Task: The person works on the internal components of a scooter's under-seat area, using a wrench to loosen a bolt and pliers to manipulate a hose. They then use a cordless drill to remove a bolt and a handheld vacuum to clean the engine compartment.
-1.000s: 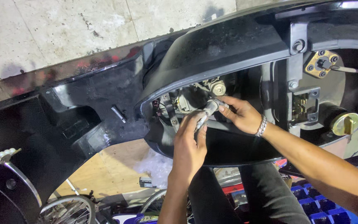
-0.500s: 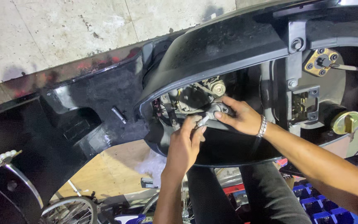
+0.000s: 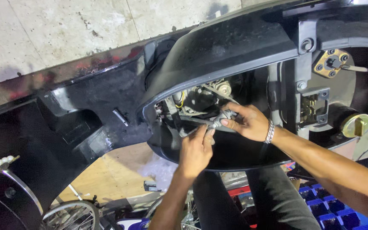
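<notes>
A black scooter body shell (image 3: 107, 98) fills the view, with a wide oval opening (image 3: 256, 149) showing the engine parts (image 3: 201, 100) inside. My right hand (image 3: 250, 121), a metal bracelet on its wrist, pinches a small grey metal fitting (image 3: 223, 116) at the opening's middle. My left hand (image 3: 196, 151) reaches up from below and grips the lower end of the same grey part with its fingertips. The two hands almost touch. What the fitting joins to is hidden behind my fingers.
A brass-coloured round cap (image 3: 356, 124) and a gold square plate with bolts (image 3: 332, 63) sit at the right of the shell. A bicycle wheel (image 3: 71, 215) lies on the floor below left. Blue crates (image 3: 324, 206) stand at lower right. Pale tiled floor (image 3: 64, 34) lies beyond.
My left hand has slid down and slightly left along the grey part. My right hand stays on the fitting, shifted a little lower.
</notes>
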